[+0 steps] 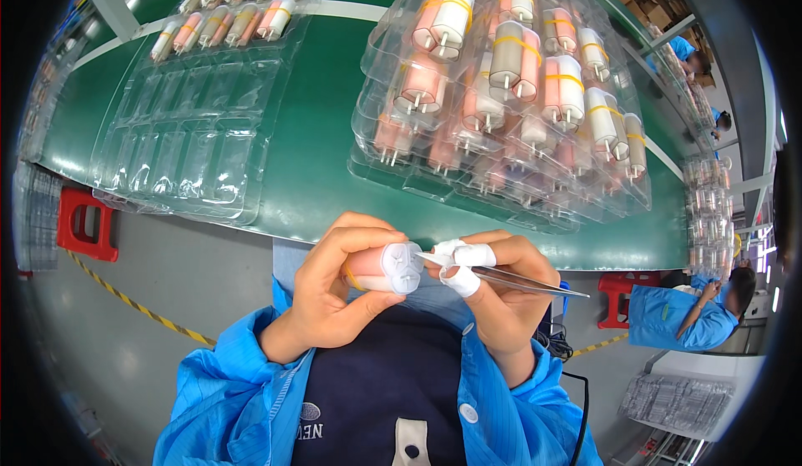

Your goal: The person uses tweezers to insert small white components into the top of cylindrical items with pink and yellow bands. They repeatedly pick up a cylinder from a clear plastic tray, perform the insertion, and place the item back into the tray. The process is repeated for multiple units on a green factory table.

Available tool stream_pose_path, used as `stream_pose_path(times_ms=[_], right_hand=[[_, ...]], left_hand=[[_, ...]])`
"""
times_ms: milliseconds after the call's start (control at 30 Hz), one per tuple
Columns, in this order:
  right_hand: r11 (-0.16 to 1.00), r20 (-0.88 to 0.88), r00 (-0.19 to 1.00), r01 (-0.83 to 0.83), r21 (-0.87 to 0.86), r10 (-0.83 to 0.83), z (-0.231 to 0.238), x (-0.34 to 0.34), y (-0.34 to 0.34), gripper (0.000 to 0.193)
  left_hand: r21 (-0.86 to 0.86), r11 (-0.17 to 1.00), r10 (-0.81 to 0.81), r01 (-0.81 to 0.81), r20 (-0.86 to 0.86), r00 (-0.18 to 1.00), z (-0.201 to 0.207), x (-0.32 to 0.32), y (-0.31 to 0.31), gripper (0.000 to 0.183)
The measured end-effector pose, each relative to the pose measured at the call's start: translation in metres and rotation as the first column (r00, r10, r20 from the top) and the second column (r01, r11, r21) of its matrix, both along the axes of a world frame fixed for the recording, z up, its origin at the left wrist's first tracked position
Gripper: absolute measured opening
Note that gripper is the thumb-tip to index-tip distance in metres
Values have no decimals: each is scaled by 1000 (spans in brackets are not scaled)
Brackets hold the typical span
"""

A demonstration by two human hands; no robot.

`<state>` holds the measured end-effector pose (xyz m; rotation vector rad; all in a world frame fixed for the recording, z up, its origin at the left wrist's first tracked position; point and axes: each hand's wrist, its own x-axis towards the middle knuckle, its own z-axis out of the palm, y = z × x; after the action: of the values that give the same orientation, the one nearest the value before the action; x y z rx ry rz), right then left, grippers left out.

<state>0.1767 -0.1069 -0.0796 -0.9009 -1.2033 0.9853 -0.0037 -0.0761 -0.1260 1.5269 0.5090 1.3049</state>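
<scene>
My left hand point(330, 286) is closed around a bundle of pink and white capped cylinders point(372, 267) with a yellow band round it. The bundle's whitish end faces right, toward my other hand. In my right hand point(511, 291) I grip slim metal tweezers point(526, 281), and white coverings wrap several of its fingertips. The tweezers' pointed tip is right beside the bundle's end; whether it touches cannot be made out. Both hands are in front of the near edge of the green table point(317, 174).
Stacked transparent plastic trays point(418, 184) of similar banded bundles stand at the right of the table. Another transparent tray point(180, 124) lies at the left, bundles along its far rows. Red stools point(88, 224) stand below; a person in blue point(681, 311) is at the right.
</scene>
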Motion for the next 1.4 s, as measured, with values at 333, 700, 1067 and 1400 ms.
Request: stream_pose_path(times_ms=[333,700,1067,1400], right_hand=[[996,369,925,-83,-22,85,22,13,10,15],[997,-116,993,-37,-71,28,18,17,9,14],[947,432,893,238,-214,-126,-28,26,2,13],[966,640,735,255,42,-222,-13,25,3,10]], left_hand=[[78,996,44,-36,-116,992,1,0,-1,48],[15,1000,-19,20,-51,999,5,0,-2,47],[-262,954,-125,145,92,988,9,2,-8,59],[-300,932,-172,202,123,977,16,-1,-10,53]])
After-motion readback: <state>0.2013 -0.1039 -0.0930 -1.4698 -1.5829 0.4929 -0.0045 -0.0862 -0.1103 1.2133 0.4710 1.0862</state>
